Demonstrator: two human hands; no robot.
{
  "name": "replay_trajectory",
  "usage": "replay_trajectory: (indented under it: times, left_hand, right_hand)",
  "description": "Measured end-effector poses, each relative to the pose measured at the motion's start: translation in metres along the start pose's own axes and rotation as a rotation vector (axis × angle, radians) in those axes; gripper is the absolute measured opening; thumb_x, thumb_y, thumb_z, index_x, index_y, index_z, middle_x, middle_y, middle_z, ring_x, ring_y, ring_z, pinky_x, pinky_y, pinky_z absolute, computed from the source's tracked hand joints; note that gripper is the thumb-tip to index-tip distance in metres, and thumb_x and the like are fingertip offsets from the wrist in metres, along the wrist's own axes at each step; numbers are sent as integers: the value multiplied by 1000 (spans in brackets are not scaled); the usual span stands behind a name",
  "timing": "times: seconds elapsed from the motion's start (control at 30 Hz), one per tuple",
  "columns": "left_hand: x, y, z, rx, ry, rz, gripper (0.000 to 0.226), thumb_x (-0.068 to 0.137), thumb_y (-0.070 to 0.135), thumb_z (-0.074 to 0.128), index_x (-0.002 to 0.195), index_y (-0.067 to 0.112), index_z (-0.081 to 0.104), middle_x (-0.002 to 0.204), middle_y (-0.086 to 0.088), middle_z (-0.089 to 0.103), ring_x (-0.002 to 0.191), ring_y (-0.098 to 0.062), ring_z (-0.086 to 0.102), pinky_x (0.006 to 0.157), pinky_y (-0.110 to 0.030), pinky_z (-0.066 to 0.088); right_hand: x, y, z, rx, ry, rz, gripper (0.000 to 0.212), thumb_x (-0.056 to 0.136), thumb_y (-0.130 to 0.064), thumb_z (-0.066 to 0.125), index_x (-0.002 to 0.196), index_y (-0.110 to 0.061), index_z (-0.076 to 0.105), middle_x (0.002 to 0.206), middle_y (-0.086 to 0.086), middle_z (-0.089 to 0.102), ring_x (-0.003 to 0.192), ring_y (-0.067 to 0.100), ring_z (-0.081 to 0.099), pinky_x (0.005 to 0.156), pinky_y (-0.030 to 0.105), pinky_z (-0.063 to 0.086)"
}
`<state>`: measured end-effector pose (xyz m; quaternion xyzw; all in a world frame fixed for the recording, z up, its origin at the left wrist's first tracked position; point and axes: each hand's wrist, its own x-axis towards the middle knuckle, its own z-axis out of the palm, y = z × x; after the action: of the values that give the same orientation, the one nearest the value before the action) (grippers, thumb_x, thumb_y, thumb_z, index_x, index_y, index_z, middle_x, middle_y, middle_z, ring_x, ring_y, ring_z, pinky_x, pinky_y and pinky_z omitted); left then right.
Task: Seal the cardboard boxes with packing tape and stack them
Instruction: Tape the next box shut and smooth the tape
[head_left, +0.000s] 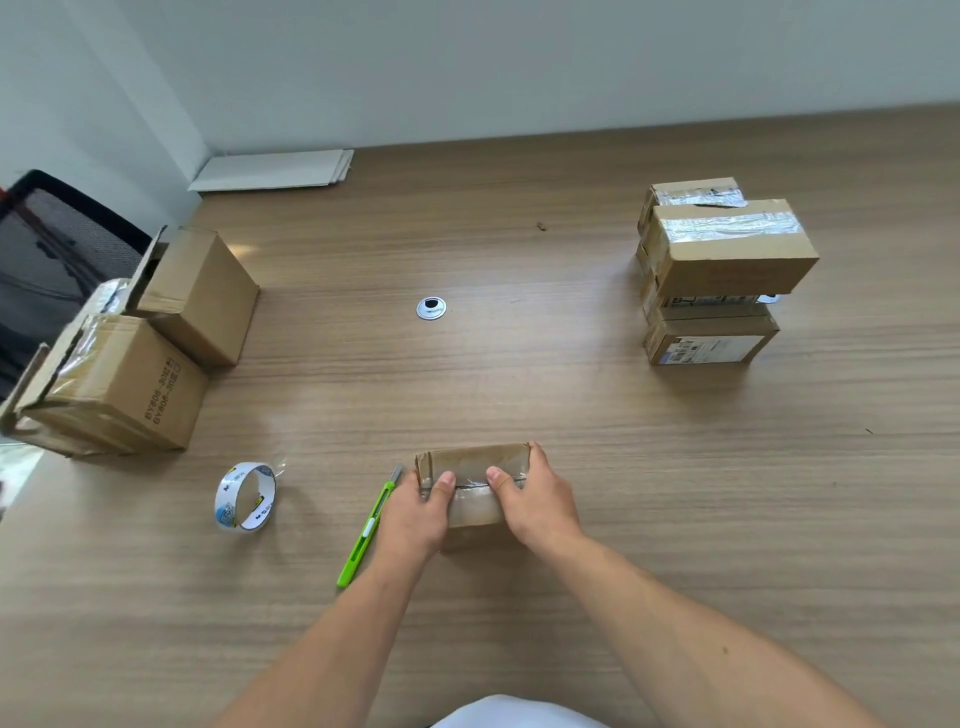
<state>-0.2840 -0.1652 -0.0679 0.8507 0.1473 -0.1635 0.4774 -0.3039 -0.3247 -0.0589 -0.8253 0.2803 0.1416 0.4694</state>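
A small cardboard box (470, 462) lies on the wooden table near me, with clear tape along its top seam. My left hand (415, 512) grips its left end, thumb on the seam. My right hand (537, 501) grips its right end, thumb also pressing the tape. A roll of clear packing tape (244, 496) stands on edge to the left. A green utility knife (366, 530) lies beside my left hand. A stack of taped boxes (722, 270) stands at the right.
Two larger boxes (150, 338) with loose flaps sit at the table's left edge, beside a black mesh chair (52, 249). Flat white sheets (275, 169) lie at the far left corner. A round cable grommet (431, 308) is set in the table's middle.
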Motion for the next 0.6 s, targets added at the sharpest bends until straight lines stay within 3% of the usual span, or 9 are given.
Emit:
replay_trajectory:
  times: [0.1, 0.2, 0.27, 0.4, 0.5, 0.6]
  left_hand:
    - [5, -5, -3, -108, -44, -73, 47, 81, 58, 60, 98, 15, 69, 92, -2, 76, 92, -25, 72, 90, -50, 56]
    - [2, -1, -6, -241, -89, -136, 22, 99, 32, 62, 99, 12, 72, 96, -6, 77, 91, -24, 72, 91, -49, 57]
    - [4, -1, -7, -318, -126, -180, 20, 102, 24, 59, 101, 8, 72, 99, -11, 77, 87, -24, 70, 90, -50, 56]
    - [2, 1, -13, -394, -191, -207, 20, 104, 20, 54, 105, 8, 71, 92, -5, 76, 77, -18, 69, 79, -37, 56]
    - [3, 0, -14, -385, -193, -199, 30, 103, 31, 57, 107, 4, 70, 95, -10, 75, 83, -21, 68, 88, -43, 56]
    - [3, -1, -8, -227, -116, -124, 55, 83, 62, 71, 98, 10, 70, 89, -2, 75, 84, -22, 70, 90, -51, 57]
  right_hand:
    - [3, 4, -5, -19, -9, -32, 68, 100, -47, 54, 158, -19, 31, 136, 14, 61, 130, 30, 53, 106, 32, 41]
    - [2, 4, -12, 7, -31, -50, 63, 102, -42, 53, 157, -18, 34, 142, 11, 58, 135, 26, 49, 109, 30, 38]
    - [2, 5, -15, 27, -37, -61, 61, 103, -40, 54, 156, -17, 36, 148, 8, 54, 139, 24, 46, 112, 29, 35]
    - [6, 9, -23, 100, -90, -71, 58, 103, -37, 56, 154, -16, 40, 155, 2, 47, 142, 15, 43, 118, 27, 31]
    - [9, 11, -23, 95, -88, -55, 59, 102, -42, 54, 155, -20, 39, 153, 2, 50, 141, 17, 45, 117, 28, 33]
    - [8, 7, -17, 62, -82, -14, 74, 95, -59, 57, 156, -24, 37, 152, 3, 51, 140, 23, 46, 114, 32, 37]
